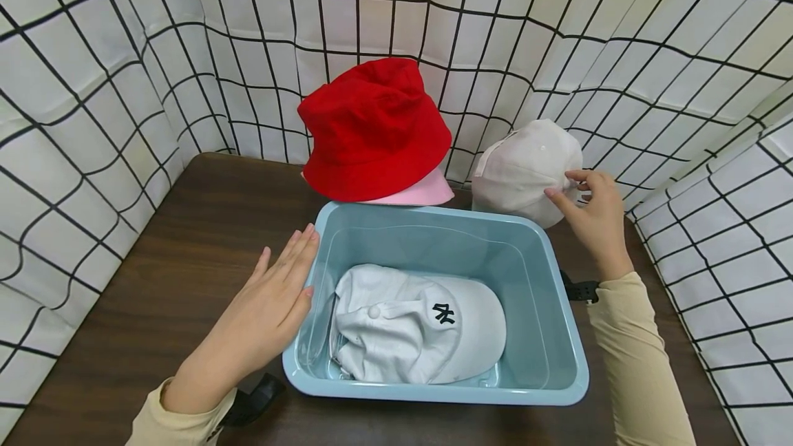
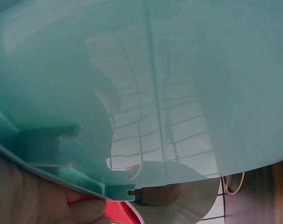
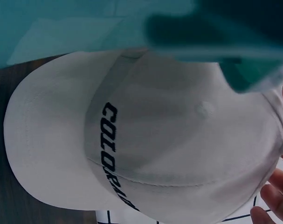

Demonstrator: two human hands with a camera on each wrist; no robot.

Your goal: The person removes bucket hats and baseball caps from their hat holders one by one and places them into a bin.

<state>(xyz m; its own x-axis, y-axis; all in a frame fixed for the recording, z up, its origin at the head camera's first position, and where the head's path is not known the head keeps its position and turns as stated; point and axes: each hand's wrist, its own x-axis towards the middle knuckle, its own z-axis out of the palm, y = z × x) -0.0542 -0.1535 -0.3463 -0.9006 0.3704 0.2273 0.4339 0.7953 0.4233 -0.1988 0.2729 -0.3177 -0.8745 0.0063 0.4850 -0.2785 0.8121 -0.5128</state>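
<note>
The bench [image 1: 124, 281] carries a blue tub [image 1: 550, 336]; behind it, a red bucket hat [image 1: 374, 133] sits over a pink hat [image 1: 421, 191], probably to save room. Inside lies a white cap [image 1: 421, 329]; behind the tub's right corner is a pale cap [image 1: 523, 167]. The left hand [image 1: 275, 301] lays straight fingers along the tub's left side, perhaps steadying it; the right hand [image 1: 595, 219] has fingers on the pale cap, grasping or not I cannot tell.

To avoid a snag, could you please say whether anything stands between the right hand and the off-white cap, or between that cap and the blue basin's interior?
Nothing visible separates the right hand from the off-white cap: its fingertips appear to touch it. Between cap and interior stands only the blue basin's far rim.
</note>
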